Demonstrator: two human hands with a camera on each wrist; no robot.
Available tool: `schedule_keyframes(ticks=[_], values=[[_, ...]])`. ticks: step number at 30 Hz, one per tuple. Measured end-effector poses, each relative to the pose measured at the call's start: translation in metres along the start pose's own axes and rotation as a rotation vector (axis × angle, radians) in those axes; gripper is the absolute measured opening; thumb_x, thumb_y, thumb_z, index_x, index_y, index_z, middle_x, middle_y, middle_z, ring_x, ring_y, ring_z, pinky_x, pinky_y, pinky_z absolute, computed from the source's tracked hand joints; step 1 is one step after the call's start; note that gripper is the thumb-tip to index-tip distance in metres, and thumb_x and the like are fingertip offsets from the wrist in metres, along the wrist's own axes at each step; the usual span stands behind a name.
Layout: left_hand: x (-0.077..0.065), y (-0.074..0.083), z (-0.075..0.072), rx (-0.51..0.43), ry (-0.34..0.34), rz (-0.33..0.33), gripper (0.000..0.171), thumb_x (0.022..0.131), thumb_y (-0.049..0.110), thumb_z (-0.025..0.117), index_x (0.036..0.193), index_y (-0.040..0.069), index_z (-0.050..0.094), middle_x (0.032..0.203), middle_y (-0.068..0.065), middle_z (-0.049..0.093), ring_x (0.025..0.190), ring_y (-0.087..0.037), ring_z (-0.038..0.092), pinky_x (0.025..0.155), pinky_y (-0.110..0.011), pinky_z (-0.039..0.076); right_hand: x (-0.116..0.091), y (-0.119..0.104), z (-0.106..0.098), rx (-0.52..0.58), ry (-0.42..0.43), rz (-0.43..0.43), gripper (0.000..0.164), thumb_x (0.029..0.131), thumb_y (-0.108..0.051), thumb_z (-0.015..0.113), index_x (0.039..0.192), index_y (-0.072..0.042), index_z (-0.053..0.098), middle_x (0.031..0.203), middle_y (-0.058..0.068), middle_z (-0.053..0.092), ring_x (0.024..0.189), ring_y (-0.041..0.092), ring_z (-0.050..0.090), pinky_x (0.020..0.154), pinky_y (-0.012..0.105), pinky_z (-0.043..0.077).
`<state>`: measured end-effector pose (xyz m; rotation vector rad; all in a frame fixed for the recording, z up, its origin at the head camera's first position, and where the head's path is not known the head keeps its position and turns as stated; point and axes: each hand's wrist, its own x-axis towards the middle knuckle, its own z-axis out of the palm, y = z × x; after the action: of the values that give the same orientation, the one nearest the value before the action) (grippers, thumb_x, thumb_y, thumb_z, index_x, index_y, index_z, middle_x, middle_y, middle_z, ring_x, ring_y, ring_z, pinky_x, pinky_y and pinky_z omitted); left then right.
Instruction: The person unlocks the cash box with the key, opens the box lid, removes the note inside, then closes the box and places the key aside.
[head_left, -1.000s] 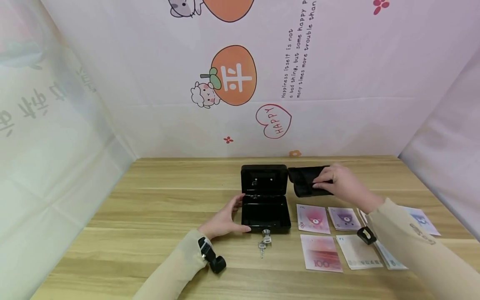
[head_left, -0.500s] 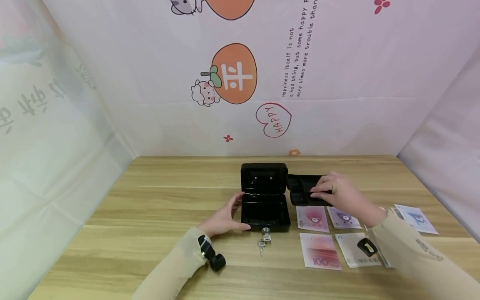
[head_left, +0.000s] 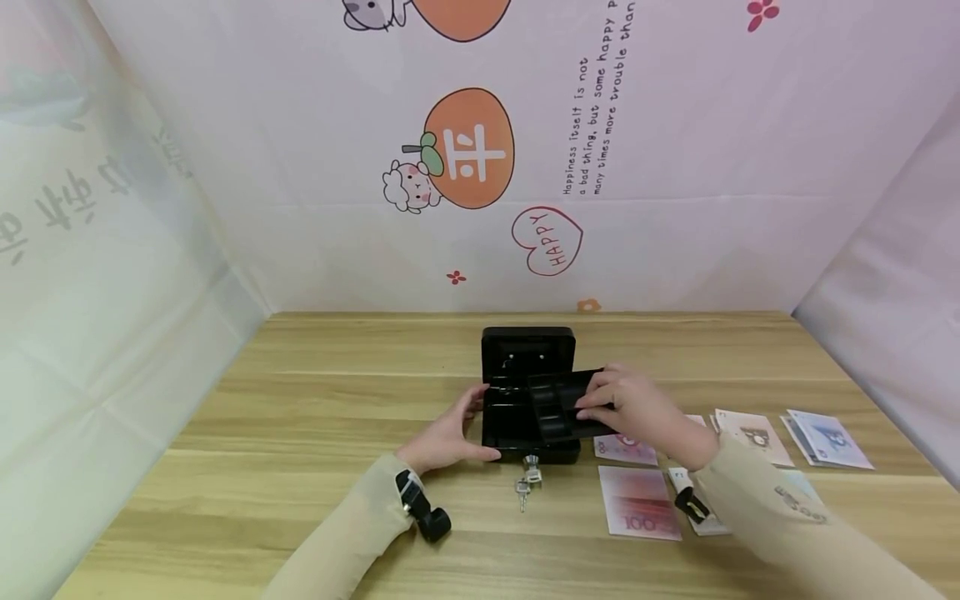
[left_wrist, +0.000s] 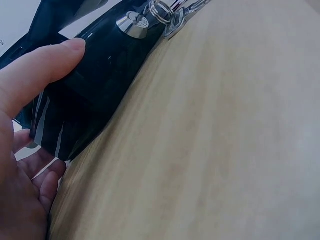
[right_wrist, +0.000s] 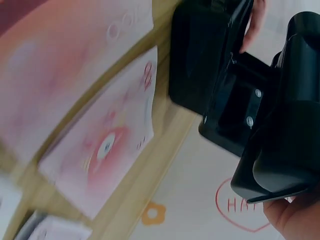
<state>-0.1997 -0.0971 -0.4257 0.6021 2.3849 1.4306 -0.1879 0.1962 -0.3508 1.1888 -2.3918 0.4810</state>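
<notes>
A black cash box [head_left: 551, 454] stands with its lid [head_left: 528, 340] raised at the back and a key in its front lock [left_wrist: 134, 23]. My left hand [head_left: 446, 437] steadies its left side, thumb on the front wall and fingers around the side toward the back. A black compartment tray [head_left: 551, 406], pinched at its middle by my right hand [head_left: 633, 408], hangs over the right part of the box. It is tilted and hides part of the inside. In the right wrist view the tray [right_wrist: 290, 145] looms close, with the box behind it.
Keys [head_left: 522, 492] on a ring hang from the lock onto the wooden table [head_left: 300, 433]. To the right lie pink 100 notes [head_left: 641, 504], beige notes [head_left: 761, 437] and blue notes [head_left: 832, 440]; my right arm covers some others. A printed cloth [head_left: 337, 242] rises behind the table.
My right hand has carried the tray left and toward me, from beside the raised lid to over the box. The left hand stays on the box.
</notes>
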Motion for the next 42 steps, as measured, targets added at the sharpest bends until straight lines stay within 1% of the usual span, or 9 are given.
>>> schedule_keyframes(ticks=[7,14,18,22,26,31,33,38,42], values=[[0.000,0.000,0.000,-0.003,0.001,0.003,0.100,0.074,0.022,0.081,0.151,0.016,0.017,0.152,-0.013,0.029,0.137,-0.031,0.032,0.113,-0.047,0.027,0.014,-0.010,0.020,-0.008,-0.047,0.043,0.008,0.074,-0.012,0.079,0.081,-0.011,0.077,0.075,-0.005,0.064,0.071,0.012,0.052,0.064,0.026,0.048],[0.001,0.000,0.000,-0.006,0.004,0.002,0.100,0.074,0.024,0.081,0.151,0.017,0.017,0.152,-0.012,0.029,0.136,-0.030,0.032,0.112,-0.048,0.028,0.026,-0.021,0.035,-0.032,-0.081,0.092,0.009,0.075,-0.016,0.079,0.082,-0.011,0.078,0.075,-0.003,0.067,0.070,0.011,0.058,0.086,0.044,0.050],[0.001,0.001,0.000,-0.015,0.002,0.002,0.102,0.074,0.023,0.081,0.151,0.016,0.016,0.152,-0.012,0.028,0.136,-0.031,0.032,0.112,-0.048,0.028,0.029,-0.024,0.042,-0.042,-0.089,0.101,0.010,0.075,-0.016,0.079,0.082,-0.010,0.078,0.075,-0.003,0.066,0.070,0.011,0.060,0.088,0.045,0.050],[0.000,0.003,0.000,-0.017,0.002,-0.002,0.103,0.073,0.022,0.082,0.151,0.016,0.015,0.152,-0.013,0.028,0.136,-0.031,0.032,0.113,-0.048,0.027,0.031,-0.025,0.047,-0.038,-0.092,0.106,0.009,0.075,-0.017,0.079,0.081,-0.010,0.078,0.073,-0.003,0.066,0.067,0.010,0.055,0.071,0.030,0.048],[0.000,0.003,0.000,-0.015,0.002,-0.003,0.104,0.073,0.022,0.082,0.152,0.016,0.014,0.152,-0.013,0.028,0.136,-0.031,0.032,0.113,-0.048,0.026,0.033,-0.027,0.051,-0.038,-0.109,0.120,0.009,0.076,-0.018,0.078,0.082,-0.011,0.078,0.072,-0.004,0.065,0.066,0.008,0.050,0.062,0.023,0.041],[-0.001,0.002,0.001,-0.024,0.001,0.000,0.103,0.074,0.021,0.082,0.152,0.016,0.014,0.152,-0.014,0.028,0.136,-0.032,0.032,0.113,-0.048,0.027,0.032,-0.029,0.056,-0.039,-0.138,0.130,0.008,0.077,-0.017,0.077,0.082,-0.011,0.078,0.073,-0.004,0.066,0.067,0.009,0.054,0.072,0.031,0.046],[-0.002,0.002,0.001,-0.025,0.000,-0.002,0.103,0.074,0.021,0.081,0.152,0.016,0.014,0.152,-0.014,0.027,0.136,-0.032,0.031,0.113,-0.049,0.027,0.032,-0.029,0.058,-0.036,-0.150,0.133,0.008,0.077,-0.016,0.077,0.082,-0.011,0.078,0.074,-0.004,0.067,0.069,0.010,0.058,0.083,0.038,0.049],[-0.001,-0.001,0.001,-0.026,-0.004,0.000,0.103,0.074,0.023,0.081,0.152,0.016,0.014,0.152,-0.014,0.027,0.137,-0.032,0.031,0.113,-0.049,0.027,0.031,-0.028,0.062,-0.021,-0.183,0.151,0.008,0.077,-0.016,0.077,0.083,-0.010,0.078,0.075,-0.003,0.067,0.073,0.014,0.061,0.096,0.052,0.045],[0.000,-0.001,0.000,-0.011,-0.001,0.005,0.103,0.074,0.025,0.081,0.152,0.017,0.014,0.152,-0.014,0.027,0.137,-0.032,0.032,0.112,-0.049,0.028,0.032,-0.027,0.063,-0.028,-0.197,0.161,0.008,0.078,-0.017,0.076,0.084,-0.011,0.078,0.075,-0.003,0.068,0.074,0.014,0.061,0.096,0.050,0.046]])
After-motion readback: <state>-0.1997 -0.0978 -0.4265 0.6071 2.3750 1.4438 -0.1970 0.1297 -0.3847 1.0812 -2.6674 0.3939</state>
